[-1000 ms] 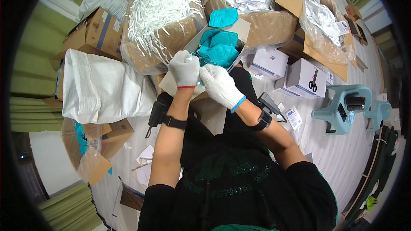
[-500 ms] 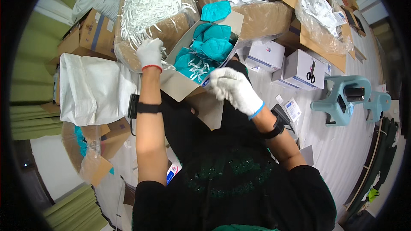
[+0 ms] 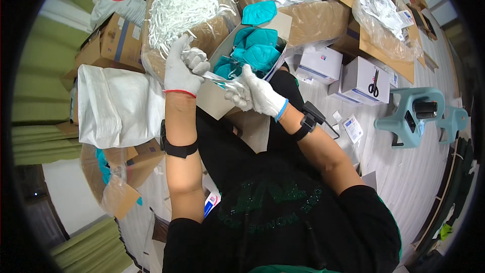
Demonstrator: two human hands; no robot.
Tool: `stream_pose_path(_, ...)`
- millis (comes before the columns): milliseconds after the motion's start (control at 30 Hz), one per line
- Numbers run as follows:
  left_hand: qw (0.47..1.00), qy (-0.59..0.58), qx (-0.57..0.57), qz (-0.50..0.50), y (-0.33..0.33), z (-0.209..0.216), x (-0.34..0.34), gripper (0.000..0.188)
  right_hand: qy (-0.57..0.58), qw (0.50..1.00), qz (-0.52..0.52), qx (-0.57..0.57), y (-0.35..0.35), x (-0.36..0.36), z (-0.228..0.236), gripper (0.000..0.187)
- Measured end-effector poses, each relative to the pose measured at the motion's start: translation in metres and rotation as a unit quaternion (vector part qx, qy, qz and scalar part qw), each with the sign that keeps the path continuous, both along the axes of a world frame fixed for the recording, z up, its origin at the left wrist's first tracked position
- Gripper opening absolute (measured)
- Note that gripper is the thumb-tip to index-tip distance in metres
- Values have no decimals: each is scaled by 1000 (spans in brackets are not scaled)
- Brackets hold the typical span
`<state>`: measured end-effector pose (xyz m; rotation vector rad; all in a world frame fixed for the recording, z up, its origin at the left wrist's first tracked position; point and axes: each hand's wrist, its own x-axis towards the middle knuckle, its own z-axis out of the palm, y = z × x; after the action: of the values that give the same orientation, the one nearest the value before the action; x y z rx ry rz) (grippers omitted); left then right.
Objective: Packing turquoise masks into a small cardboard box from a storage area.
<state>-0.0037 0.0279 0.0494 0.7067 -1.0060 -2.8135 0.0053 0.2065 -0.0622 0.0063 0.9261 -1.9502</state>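
My left hand (image 3: 185,66), in a white glove with a red cuff, is closed on one end of a few white straps (image 3: 217,79). The other end runs into my right hand (image 3: 257,94), gloved in white with a blue cuff and closed too. The straps stretch between both hands above the near end of an open white carton (image 3: 213,102). Teal folded face masks (image 3: 259,57) fill that carton, and one more mask (image 3: 259,13) lies at its far end. Beyond my left hand stands a plastic-lined box (image 3: 214,29) heaped with loose white straps (image 3: 188,2).
White closed cartons (image 3: 319,65) stand to the right, one with black scissors (image 3: 374,83) on top. Farther right is a blue-green plastic stool (image 3: 396,130). Boxes of silvery packets (image 3: 376,12) stand at the back. A white woven sack (image 3: 121,108) lies left.
My right hand has moved left to meet the left hand. My left hand has come slightly nearer with straps drawn from the heap, and both hands now hold them. The view has shifted slightly.
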Motion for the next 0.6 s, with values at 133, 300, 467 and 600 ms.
stream_pose_path(133, 1000, 4, -24, 20, -9, -20, 4, 21, 34, 994, 99, 3, 14, -2, -2, 60)
stream_pose_path(300, 869, 88, -485, -49, 7, -55, 13, 26, 263, 957, 22, 120, 15, 4, 7, 37)
stream_pose_path(467, 581, -3, -781, -231, 42, -71, 41, 39, 442, 850, 15, 288, 18, -2, 30, 22)
stream_pose_path(600, 721, -57, -637, -266, 39, -70, 44, 37, 484, 833, -21, 267, 20, 2, 2, 24)
